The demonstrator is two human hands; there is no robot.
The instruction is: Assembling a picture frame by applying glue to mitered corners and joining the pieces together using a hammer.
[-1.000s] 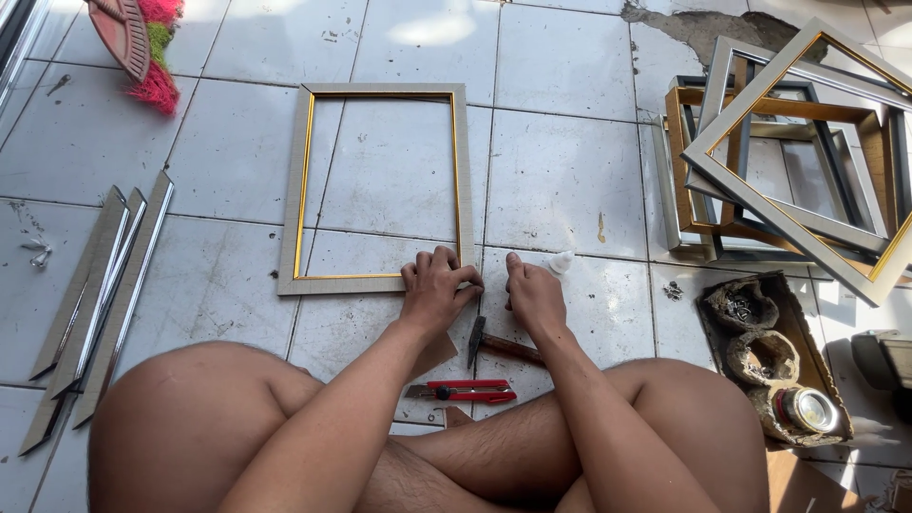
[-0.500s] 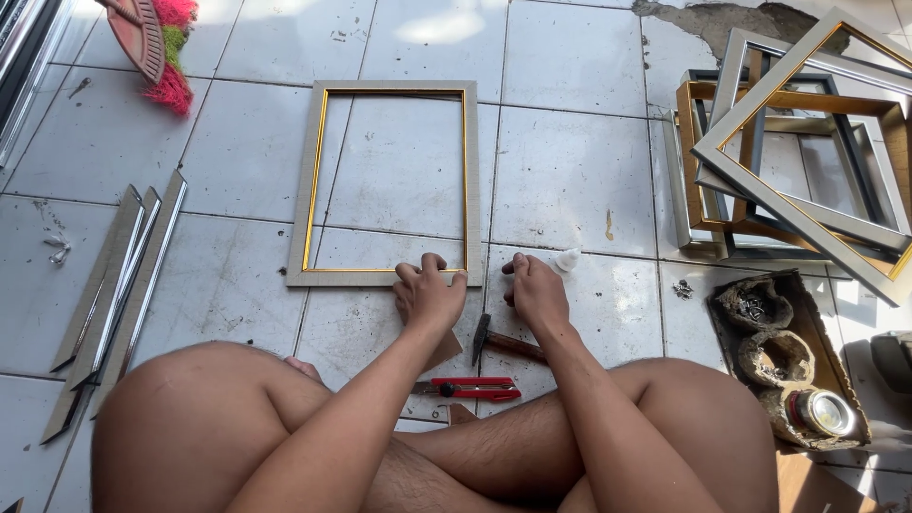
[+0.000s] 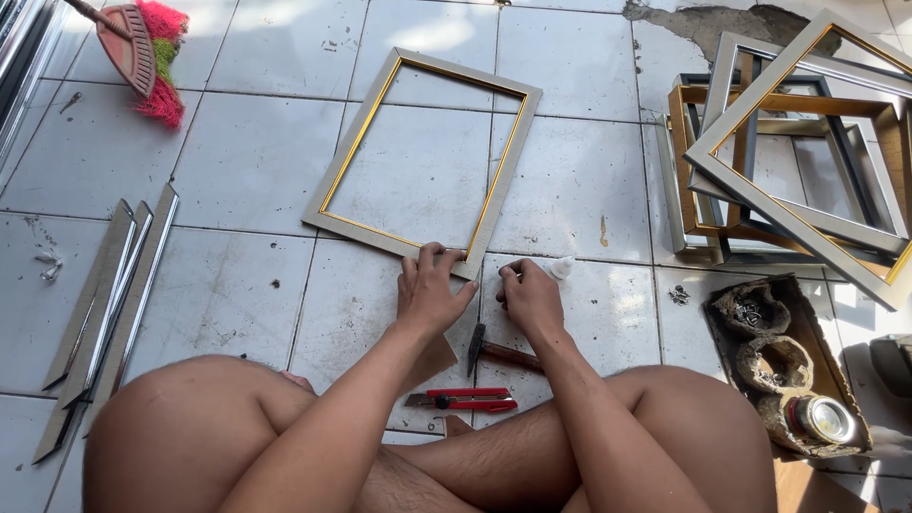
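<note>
Nearest the person's crossed legs, a red utility knife (image 3: 463, 400) lies flat on the tiled floor (image 3: 237, 180), and just beyond it a hammer (image 3: 502, 352) rests with its dark head toward the left hand (image 3: 432, 293) and its wooden handle running off to the right.

The left hand rests on the near right corner of the picture frame (image 3: 422, 157), its grip pressed down over the moulding, thumb on the near rail and fingers lying across the corner. The right hand (image 3: 532, 296), just beside it and off the frame, has its grip pinched around a small white bottle (image 3: 560, 269), whose tip points away to the right.

A second ago the frame lay square to the floor tiles; now it is turned, its far end swung to the right, which suggests the person has pivoted it by the held corner to bring that joint within reach. Its long axis now runs from the near left to the far right, the short near rail slanting across a tile seam.

Further out, loose moulding strips (image 3: 100, 304) lie to the left, a tray of small fasteners (image 3: 774, 366) to the right, stacked finished frames (image 3: 798, 161) beyond, and a broom (image 3: 142, 57) at the far left.
</note>
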